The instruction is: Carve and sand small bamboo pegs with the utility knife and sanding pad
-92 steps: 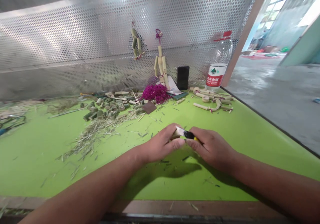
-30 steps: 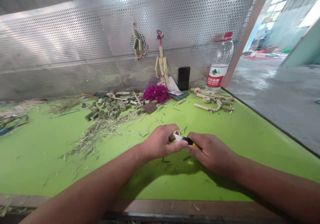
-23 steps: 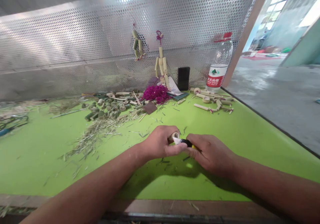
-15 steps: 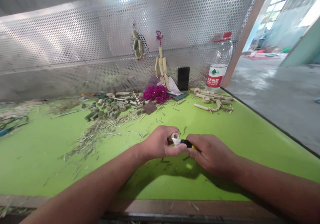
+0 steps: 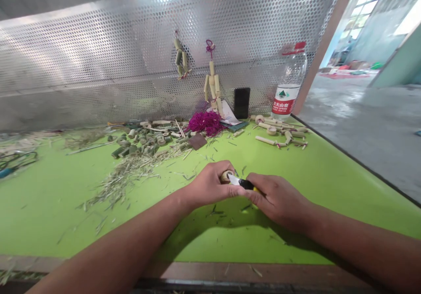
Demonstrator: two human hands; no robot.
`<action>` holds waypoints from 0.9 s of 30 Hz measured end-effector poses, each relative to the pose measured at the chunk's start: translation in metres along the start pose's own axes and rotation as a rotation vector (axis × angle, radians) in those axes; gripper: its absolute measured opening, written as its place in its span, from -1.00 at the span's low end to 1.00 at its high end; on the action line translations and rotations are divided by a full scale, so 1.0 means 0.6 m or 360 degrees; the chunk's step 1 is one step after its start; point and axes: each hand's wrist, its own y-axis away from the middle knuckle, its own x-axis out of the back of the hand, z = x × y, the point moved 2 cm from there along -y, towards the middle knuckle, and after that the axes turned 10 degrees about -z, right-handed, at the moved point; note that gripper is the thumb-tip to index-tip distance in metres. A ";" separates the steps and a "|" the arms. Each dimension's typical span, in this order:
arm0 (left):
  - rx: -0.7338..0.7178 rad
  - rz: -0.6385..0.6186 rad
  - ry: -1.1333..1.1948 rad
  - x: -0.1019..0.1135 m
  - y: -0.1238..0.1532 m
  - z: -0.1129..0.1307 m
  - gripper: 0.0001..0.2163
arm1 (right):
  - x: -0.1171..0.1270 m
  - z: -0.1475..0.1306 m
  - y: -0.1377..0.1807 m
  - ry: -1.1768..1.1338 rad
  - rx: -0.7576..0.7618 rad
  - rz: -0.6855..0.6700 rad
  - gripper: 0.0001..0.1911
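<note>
My left hand (image 5: 208,184) is closed around a short piece of bamboo tube (image 5: 226,175), whose pale round end shows above my fingers. My right hand (image 5: 276,197) grips a small utility knife (image 5: 241,182) with a black and yellow handle. Its blade rests against the bamboo piece. Both hands meet just above the green table mat (image 5: 49,197), near the front middle. Small dark shavings (image 5: 219,210) lie on the mat under my hands.
A heap of bamboo shavings (image 5: 121,175) and cut tube pieces (image 5: 144,140) lies to the back left. Magenta cord (image 5: 205,122), a bamboo figure (image 5: 213,86), a black phone (image 5: 241,102) and a water bottle (image 5: 289,86) stand by the perforated metal wall. More bamboo pieces (image 5: 283,134) lie at the back right.
My hands have stayed together in the same spot, shifting only slightly. The bamboo piece has turned a little in my left hand, and more shavings lie below.
</note>
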 end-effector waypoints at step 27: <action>-0.0161 -0.0195 -0.0357 -0.004 0.003 0.020 -0.64 | -0.003 -0.010 0.007 0.0190 0.0140 0.0007 -0.59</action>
